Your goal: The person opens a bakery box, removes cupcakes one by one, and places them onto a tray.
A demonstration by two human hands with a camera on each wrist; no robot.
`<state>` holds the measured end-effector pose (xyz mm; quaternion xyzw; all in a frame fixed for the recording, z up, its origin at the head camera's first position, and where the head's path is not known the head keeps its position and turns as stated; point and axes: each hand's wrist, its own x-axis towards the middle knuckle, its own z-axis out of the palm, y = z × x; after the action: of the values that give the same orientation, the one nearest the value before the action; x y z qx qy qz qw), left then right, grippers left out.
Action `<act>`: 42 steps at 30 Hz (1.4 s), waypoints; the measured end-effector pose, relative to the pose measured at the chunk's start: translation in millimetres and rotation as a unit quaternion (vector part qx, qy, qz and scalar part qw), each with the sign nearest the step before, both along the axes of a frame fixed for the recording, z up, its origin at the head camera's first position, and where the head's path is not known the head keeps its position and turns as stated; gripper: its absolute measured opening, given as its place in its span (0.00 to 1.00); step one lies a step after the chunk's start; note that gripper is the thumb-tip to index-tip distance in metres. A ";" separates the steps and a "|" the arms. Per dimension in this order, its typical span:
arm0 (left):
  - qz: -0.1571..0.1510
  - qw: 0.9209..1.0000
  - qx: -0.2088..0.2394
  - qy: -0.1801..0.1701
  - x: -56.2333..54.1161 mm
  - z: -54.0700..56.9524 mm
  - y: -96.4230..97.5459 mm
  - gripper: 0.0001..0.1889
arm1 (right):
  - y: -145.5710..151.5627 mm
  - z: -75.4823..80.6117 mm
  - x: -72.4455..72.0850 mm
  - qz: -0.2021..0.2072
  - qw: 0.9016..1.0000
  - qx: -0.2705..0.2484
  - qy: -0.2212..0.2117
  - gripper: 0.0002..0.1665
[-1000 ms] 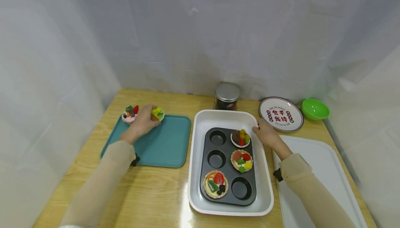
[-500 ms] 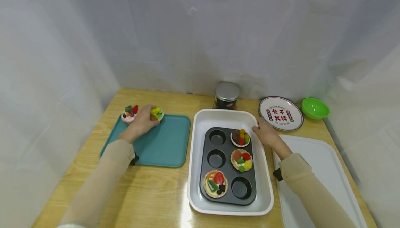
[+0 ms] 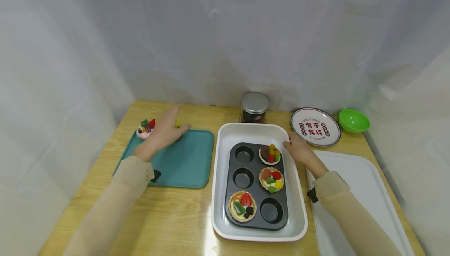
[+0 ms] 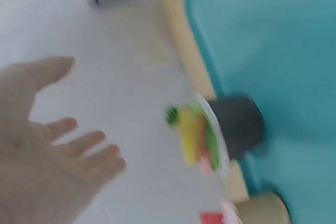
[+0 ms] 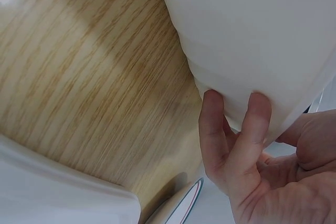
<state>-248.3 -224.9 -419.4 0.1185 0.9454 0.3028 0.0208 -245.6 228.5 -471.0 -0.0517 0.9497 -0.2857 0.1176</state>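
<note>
While a pink-topped tart sits at the far left corner of a teal tray on the wooden surface, the left hand hangs just beside it with fingers spread and nothing in them. Mostly hidden behind that hand in the head view, a yellow-topped tart stands on the tray in its dark cup, apart from the fingers. The step in hand seems to be picking up or setting down this tart; which, I cannot tell. A pick-up would call for closing fingers and thumb round the cup, a set-down for lifting away without brushing either topping. Further right, a white basin holds a dark muffin pan with three filled wells and three bare ones. The right hand grips the basin's far right rim, fingertips against the outer wall, probably to steady it. Beyond lie a plate and a green bowl.
</note>
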 end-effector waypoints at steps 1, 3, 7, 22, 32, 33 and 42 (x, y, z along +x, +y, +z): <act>-0.019 1.000 0.004 0.009 1.6 2.2 5.9 0.43 | -0.3 -0.1 0.0 0.001 1.000 0.001 -0.001 0.19; -0.056 0.998 0.013 0.016 6.3 5.5 18.8 0.44 | -0.8 -0.5 -0.1 0.000 1.000 0.002 -0.004 0.19; -0.111 0.993 0.035 0.009 19.9 6.9 44.7 0.43 | -1.4 -0.2 0.2 0.000 1.000 0.000 -0.002 0.19; -0.260 0.960 0.095 -0.045 60.8 -15.7 105.4 0.42 | -1.6 1.2 0.0 0.004 1.000 -0.001 0.000 0.19; -0.332 0.924 0.080 -0.172 85.6 -21.6 124.6 0.41 | -0.3 0.5 -1.0 0.004 1.000 -0.004 -0.001 0.22; -0.335 0.921 0.077 -0.181 87.2 -22.7 125.7 0.41 | -0.3 0.6 -1.1 0.005 1.000 -0.003 0.000 0.22; -0.380 0.899 0.039 -0.216 96.2 -33.6 132.4 0.44 | 1.1 -1.5 -1.9 0.009 1.000 -0.006 0.003 0.22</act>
<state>-152.1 -92.6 -453.0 0.4007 0.7884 0.3264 0.3337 -247.5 229.7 -472.5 -0.0614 0.9478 -0.2903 0.1169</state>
